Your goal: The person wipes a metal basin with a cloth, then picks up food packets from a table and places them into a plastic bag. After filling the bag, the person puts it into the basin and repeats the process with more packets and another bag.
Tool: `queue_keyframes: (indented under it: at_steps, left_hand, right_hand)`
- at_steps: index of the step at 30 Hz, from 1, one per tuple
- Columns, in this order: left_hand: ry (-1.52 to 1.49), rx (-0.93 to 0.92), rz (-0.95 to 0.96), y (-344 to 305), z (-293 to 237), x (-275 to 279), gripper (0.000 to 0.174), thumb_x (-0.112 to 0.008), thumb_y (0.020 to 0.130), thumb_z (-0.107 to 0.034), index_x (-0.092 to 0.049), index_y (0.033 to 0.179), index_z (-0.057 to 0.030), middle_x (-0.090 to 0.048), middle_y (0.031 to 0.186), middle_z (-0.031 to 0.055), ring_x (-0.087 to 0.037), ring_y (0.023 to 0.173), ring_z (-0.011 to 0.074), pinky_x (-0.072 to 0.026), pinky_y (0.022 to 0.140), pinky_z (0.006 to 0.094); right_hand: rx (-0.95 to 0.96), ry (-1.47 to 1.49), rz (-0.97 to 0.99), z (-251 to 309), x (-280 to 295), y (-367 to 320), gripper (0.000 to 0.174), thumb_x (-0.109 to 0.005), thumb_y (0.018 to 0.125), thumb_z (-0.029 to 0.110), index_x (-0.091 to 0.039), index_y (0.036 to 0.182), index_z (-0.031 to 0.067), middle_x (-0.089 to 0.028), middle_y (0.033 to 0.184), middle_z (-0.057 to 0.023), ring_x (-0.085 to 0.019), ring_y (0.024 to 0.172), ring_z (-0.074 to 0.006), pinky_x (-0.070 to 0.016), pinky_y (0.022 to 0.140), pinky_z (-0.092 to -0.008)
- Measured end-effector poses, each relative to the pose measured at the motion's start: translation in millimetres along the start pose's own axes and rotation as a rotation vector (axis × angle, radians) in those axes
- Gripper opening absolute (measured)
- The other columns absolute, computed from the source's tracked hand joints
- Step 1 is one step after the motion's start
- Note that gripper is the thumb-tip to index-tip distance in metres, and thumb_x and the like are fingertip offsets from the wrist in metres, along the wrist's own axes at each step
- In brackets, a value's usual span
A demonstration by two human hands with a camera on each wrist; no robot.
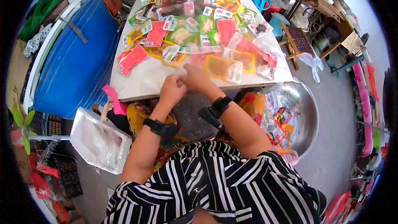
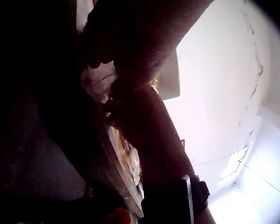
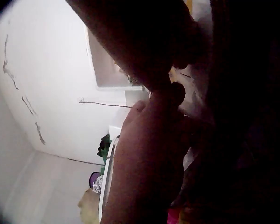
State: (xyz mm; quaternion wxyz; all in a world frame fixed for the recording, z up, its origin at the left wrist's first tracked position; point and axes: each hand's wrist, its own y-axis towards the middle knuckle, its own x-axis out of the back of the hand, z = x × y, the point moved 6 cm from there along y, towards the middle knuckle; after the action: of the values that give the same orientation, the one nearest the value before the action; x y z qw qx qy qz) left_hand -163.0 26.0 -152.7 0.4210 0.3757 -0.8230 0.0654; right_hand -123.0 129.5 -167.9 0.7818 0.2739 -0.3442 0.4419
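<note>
Hands, left (image 1: 172, 90) and right (image 1: 195, 77), knuckles up, together at table (image 1: 141, 81) edge

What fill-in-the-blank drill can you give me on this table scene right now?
1. The left hand and right hand meet at the near edge of the table, whose top is ____.
2. The big barrel on the person's left is ____ in colour.
3. The metal basin, with packets in it, sits on the person's ____ side.
Missing words: white; blue; right.
</note>
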Motion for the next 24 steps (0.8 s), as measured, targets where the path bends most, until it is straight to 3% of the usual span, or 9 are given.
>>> queue_keyframes:
  at_steps: [3, 6, 9, 13, 18, 21, 24]
  left_hand:
    - [0.035, 0.020, -0.029, 2.0, 4.9, -2.6, 0.018, -0.051, 0.065, -0.016, -0.044, 0.072, -0.0007, -0.049, 0.076, 0.0175, -0.048, 0.069, 0.0335, -0.0390, 0.060, 0.0390]
    - [0.064, 0.023, -0.014, 0.5, 4.3, -2.4, 0.017, -0.049, 0.065, -0.015, -0.043, 0.071, -0.0006, -0.048, 0.075, 0.0179, -0.048, 0.070, 0.0342, -0.0390, 0.060, 0.0398]
    - [0.098, 0.067, 0.005, 0.4, 4.4, -2.2, 0.016, -0.047, 0.065, -0.015, -0.044, 0.072, -0.0011, -0.049, 0.076, 0.0181, -0.049, 0.070, 0.0343, -0.0393, 0.059, 0.0404]
    - [0.089, 0.110, 0.023, 1.6, 3.8, -9.1, 0.018, -0.046, 0.065, -0.014, -0.046, 0.078, -0.0023, -0.051, 0.079, 0.0183, -0.050, 0.073, 0.0339, -0.0400, 0.060, 0.0409]
    - [0.193, 0.112, 0.096, 1.5, -1.8, -13.5, 0.025, -0.047, 0.064, -0.013, -0.046, 0.087, -0.0026, -0.054, 0.080, 0.0181, -0.052, 0.075, 0.0335, -0.0410, 0.063, 0.0408]
    - [0.235, 0.055, 0.087, 2.3, -2.5, -12.6, 0.028, -0.047, 0.063, -0.012, -0.045, 0.090, -0.0023, -0.054, 0.080, 0.0185, -0.052, 0.074, 0.0338, -0.0411, 0.064, 0.0412]
    - [0.223, 0.064, 0.089, 1.8, -3.8, -11.1, 0.029, -0.047, 0.063, -0.012, -0.046, 0.090, -0.0014, -0.054, 0.079, 0.0199, -0.052, 0.073, 0.0347, -0.0408, 0.064, 0.0417]
  right_hand:
    - [0.053, 0.030, -0.072, 2.2, 2.7, -6.2, 0.033, -0.054, 0.066, 0.029, -0.047, 0.083, 0.0023, -0.053, 0.080, -0.0180, -0.051, 0.078, -0.0329, -0.0404, 0.065, -0.0397]
    - [0.121, -0.015, -0.271, -1.8, 31.8, -28.1, 0.032, -0.056, 0.065, 0.028, -0.048, 0.084, 0.0043, -0.052, 0.077, -0.0153, -0.051, 0.075, -0.0317, -0.0401, 0.067, -0.0377]
    - [-0.026, -0.369, -0.134, -28.1, 58.8, -23.6, 0.033, -0.058, 0.063, 0.030, -0.049, 0.087, 0.0086, -0.051, 0.080, -0.0116, -0.050, 0.077, -0.0288, -0.0393, 0.068, -0.0390]
    - [0.095, -0.415, -0.047, -43.9, 83.3, -44.5, 0.036, -0.061, 0.059, 0.027, -0.050, 0.090, 0.0127, -0.050, 0.089, -0.0079, -0.047, 0.085, -0.0263, -0.0382, 0.067, -0.0419]
    - [0.178, -0.447, 0.082, -39.2, 60.6, -68.3, 0.033, -0.060, 0.060, 0.019, -0.050, 0.091, 0.0125, -0.049, 0.092, -0.0079, -0.045, 0.088, -0.0268, -0.0381, 0.067, -0.0429]
    - [0.259, -0.414, -0.158, -33.7, 56.0, -71.6, 0.017, -0.051, 0.062, 0.013, -0.052, 0.078, 0.0093, -0.051, 0.077, -0.0102, -0.047, 0.075, -0.0312, -0.0385, 0.061, -0.0395]
    - [0.183, -0.414, -0.125, -23.4, 70.9, -75.6, 0.018, -0.047, 0.065, 0.010, -0.052, 0.082, 0.0074, -0.051, 0.075, -0.0114, -0.049, 0.072, -0.0312, -0.0397, 0.060, -0.0385]
